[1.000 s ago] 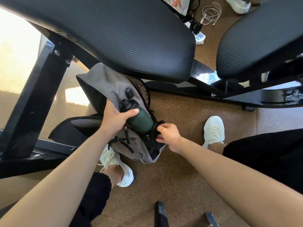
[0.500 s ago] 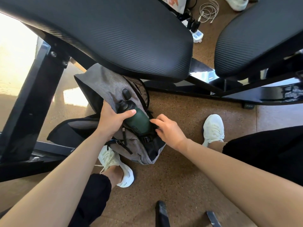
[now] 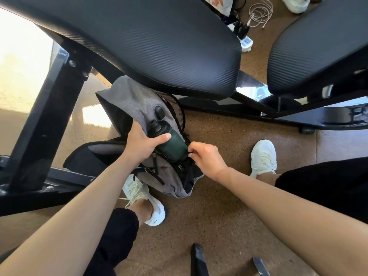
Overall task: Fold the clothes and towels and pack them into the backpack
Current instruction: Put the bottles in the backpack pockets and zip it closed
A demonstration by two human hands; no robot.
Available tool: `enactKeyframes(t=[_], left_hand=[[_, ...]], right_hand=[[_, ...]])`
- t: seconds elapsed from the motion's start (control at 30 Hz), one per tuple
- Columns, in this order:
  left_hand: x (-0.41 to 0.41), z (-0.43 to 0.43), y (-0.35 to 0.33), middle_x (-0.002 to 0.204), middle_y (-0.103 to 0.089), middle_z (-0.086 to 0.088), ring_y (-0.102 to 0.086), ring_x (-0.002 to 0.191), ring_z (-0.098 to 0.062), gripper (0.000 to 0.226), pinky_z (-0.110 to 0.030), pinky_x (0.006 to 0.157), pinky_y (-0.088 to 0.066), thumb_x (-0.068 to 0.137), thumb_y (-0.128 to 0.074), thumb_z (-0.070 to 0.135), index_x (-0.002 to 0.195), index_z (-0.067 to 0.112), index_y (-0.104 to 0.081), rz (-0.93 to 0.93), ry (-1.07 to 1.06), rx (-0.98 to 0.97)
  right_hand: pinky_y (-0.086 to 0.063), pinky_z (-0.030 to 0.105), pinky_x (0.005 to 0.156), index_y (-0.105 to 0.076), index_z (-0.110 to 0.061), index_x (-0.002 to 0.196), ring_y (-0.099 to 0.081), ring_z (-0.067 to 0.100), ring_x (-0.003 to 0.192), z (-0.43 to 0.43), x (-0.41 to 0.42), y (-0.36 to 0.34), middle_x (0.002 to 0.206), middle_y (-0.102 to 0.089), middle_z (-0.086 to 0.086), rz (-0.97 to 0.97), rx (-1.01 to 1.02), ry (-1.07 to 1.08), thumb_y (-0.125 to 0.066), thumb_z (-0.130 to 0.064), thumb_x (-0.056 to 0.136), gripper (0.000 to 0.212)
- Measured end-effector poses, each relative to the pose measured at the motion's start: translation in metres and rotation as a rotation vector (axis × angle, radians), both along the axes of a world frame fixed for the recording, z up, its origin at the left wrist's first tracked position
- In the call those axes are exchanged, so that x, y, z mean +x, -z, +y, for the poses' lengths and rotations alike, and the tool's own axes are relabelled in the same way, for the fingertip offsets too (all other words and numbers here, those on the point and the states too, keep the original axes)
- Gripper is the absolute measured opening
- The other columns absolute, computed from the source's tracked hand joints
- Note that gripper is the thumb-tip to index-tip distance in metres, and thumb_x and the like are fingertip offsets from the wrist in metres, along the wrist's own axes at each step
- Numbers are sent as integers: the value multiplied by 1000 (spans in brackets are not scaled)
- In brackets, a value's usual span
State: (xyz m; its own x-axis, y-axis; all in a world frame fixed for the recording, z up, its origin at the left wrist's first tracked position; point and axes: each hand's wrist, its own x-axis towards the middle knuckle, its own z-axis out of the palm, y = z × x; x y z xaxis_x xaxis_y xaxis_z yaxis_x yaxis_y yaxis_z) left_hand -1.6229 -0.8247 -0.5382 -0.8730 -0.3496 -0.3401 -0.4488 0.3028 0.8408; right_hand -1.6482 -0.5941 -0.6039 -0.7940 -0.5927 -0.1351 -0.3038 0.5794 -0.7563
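Gripping a dark green bottle (image 3: 173, 145) below its cap, the left hand (image 3: 141, 143) curls round it; the right hand (image 3: 207, 160), fingers just beside the bottle, pinches the black pocket edge of the grey backpack (image 3: 137, 102).

Blown-out sunlight glares at left (fisheye bending edges), floor sharp and evenly lit.

Brown speckled floor (image 3: 229, 216); two black ribbed tabletops (image 3: 159, 36) on black metal legs (image 3: 45, 120); bright sunlight (image 3: 18, 56) at left
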Motion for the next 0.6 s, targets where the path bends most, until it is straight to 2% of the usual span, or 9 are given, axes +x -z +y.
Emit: enactKeyframes(t=[0.07,0.13,0.23,0.27,0.33,0.43,0.5,0.6], left_hand=[[0,3,0,136,-62,10,-59,127,-10,104,-44,108,-50,54,-95,54,141,26,-45,-1,-5,-12],[-1,8,-2,132,-66,9,-62,123,-9,93,-41,105,-52,59,-97,46,137,25,-50,22,-2,20],[-6,16,-11,129,-68,4,-65,119,-9,55,-36,104,-53,88,-79,27,137,20,-56,28,-42,151],[-7,18,-13,129,-68,2,-65,119,-11,43,-38,105,-52,97,-68,27,138,19,-57,12,-71,185],[-9,15,-12,125,-70,0,-66,115,-16,33,-45,104,-53,106,-51,34,134,19,-60,-25,-132,143],[-10,7,-2,104,-74,-7,-71,95,-28,40,-61,87,-57,100,-43,50,110,20,-66,-70,-188,2],[-11,10,-2,96,-72,-12,-69,88,-32,37,-61,82,-58,102,-42,46,99,17,-65,-39,-217,-68],[-16,22,-12,100,-70,-10,-68,94,-28,28,-53,87,-58,107,-44,34,96,16,-62,35,-322,-64]], right_hand=[[-55,46,79,-60,-16,98,-61,20,80,-3,-7,-7,88,-63,0,-168,24,69,-65,-7,91,12],[-54,46,86,-60,-16,105,-59,18,90,-12,-22,-23,101,-58,2,-251,-10,88,-70,-14,83,24],[-45,31,101,-52,-16,139,-50,17,122,-37,-49,-51,132,-52,2,-240,-5,-70,-81,-38,80,69],[-42,30,103,-50,-15,142,-48,18,127,-45,-56,-58,136,-53,3,-201,21,-111,-83,-46,78,78],[-46,35,103,-53,-15,138,-54,20,125,-53,-65,-65,134,-59,3,-146,70,-146,-83,-56,74,81],[-50,43,100,-57,-21,132,-58,20,121,-55,-69,-66,130,-63,1,-130,132,-167,-80,-68,69,82],[-52,45,98,-60,-24,126,-60,21,118,-53,-71,-62,126,-65,0,-142,152,-117,-77,-72,68,77],[-57,46,88,-61,-23,113,-63,22,103,-41,-72,-54,112,-67,0,-196,229,109,-73,-77,65,74]])
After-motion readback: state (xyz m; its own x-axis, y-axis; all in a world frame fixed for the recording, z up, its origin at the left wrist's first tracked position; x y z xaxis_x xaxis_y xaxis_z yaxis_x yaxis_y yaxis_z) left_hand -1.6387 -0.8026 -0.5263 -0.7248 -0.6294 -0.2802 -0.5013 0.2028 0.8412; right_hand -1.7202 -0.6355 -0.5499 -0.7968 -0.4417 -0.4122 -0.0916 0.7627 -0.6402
